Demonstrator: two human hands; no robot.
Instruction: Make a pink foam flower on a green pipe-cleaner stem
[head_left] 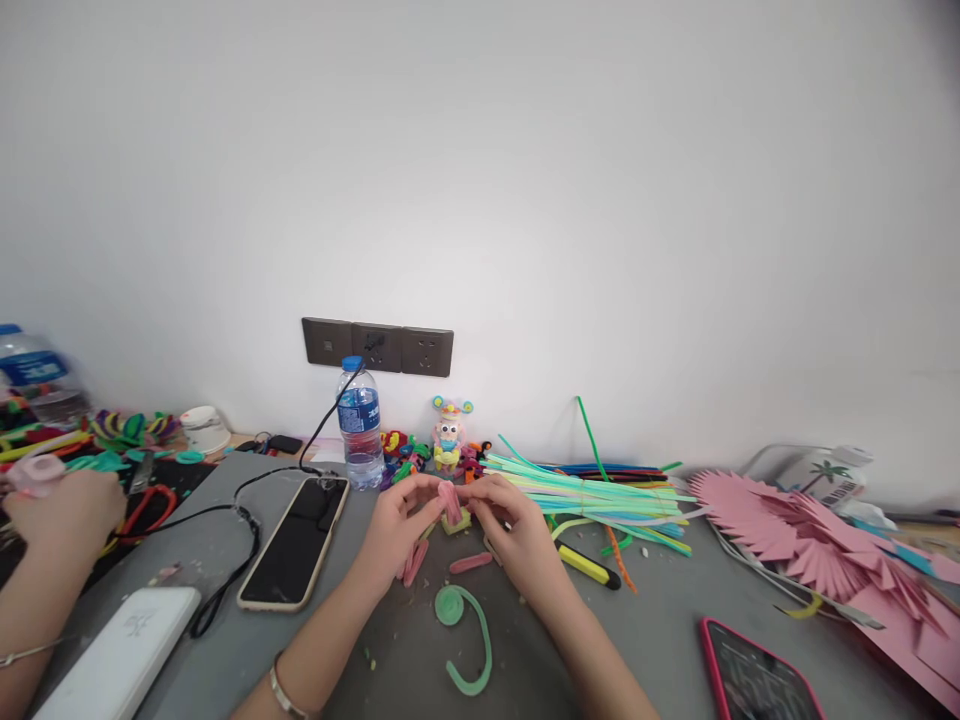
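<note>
My left hand (401,525) pinches a bundle of folded pink pipe cleaner (448,503) between thumb and fingers. From the other side, my right hand (516,530) closes its fingertips on the same bundle. Just behind it lies a small yellowish piece (455,522), partly covered. Beneath the left hand is a looped pink piece (415,563), and a short pink strip (470,563) lies between the hands. Nearer to me rests a green pipe cleaner (450,606), coiled at one end and curving away in a tail.
Behind my hands stand a water bottle (362,430) and a small figure (448,437). Pipe cleaners (600,495) and a yellow cutter (587,567) lie right, with pink folded paper (810,540) beyond. Phones (296,545) and a power bank (120,655) flank me. Another person's hand (67,515) works left.
</note>
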